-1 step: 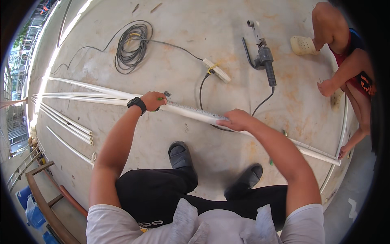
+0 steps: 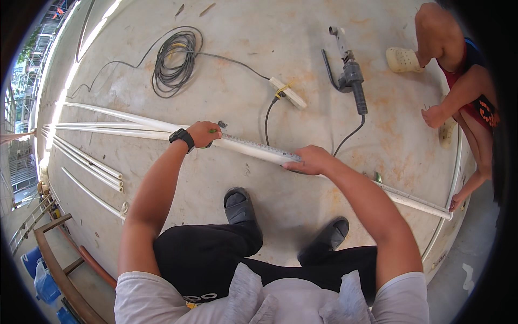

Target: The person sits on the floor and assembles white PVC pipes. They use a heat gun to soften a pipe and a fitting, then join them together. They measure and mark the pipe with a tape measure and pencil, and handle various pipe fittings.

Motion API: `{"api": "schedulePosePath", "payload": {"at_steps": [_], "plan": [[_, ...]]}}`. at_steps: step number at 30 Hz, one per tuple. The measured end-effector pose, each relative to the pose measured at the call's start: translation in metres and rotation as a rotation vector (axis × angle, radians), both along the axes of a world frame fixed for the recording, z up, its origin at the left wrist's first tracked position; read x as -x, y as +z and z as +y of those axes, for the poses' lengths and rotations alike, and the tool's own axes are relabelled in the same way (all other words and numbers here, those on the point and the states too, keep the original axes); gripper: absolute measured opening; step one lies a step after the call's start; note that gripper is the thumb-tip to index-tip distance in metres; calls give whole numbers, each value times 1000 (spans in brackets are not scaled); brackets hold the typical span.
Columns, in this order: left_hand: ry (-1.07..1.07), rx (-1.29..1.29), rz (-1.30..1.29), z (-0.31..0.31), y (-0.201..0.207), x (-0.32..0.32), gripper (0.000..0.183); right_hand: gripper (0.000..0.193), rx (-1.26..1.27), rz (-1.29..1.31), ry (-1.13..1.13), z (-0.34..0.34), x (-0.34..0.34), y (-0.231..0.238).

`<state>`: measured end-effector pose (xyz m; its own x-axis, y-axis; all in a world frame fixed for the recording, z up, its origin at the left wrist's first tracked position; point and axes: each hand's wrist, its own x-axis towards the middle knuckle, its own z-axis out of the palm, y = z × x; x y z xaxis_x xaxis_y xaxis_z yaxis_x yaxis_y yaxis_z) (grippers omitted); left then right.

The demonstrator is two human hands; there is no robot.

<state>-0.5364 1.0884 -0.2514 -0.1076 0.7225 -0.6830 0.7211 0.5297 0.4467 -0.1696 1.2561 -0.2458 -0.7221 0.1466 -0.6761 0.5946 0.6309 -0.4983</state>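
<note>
A long white pipe runs slantwise across the floor in front of me. Along it lies a tape measure's marked blade, stretching from my left hand toward the far right. My left hand, with a black watch on its wrist, is closed over the pipe where the blade begins. Something small and green pokes out between its fingers; its kind is unclear. My right hand wraps round pipe and blade further right, thumb on the near side. Another person's hand touches the pipe's right end.
More white pipes lie at the left. Beyond my hands are a coiled cable, a white power strip and a corded power tool. A person crouches at the right. A wooden frame stands lower left.
My right hand has shifted slightly and its forearm has swung a little to the left. My left hand and the pipe look unmoved.
</note>
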Motion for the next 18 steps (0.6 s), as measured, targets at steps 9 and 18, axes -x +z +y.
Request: {"api": "schedulePosePath", "payload": {"at_steps": [9,18], "plan": [[-66,21,53,9,-3,4,33,61,-231,145,-180,-49,6,-20],[49,75,145,-24,3,76,32,43,-359,110,-184,-66,4,-34]]}}
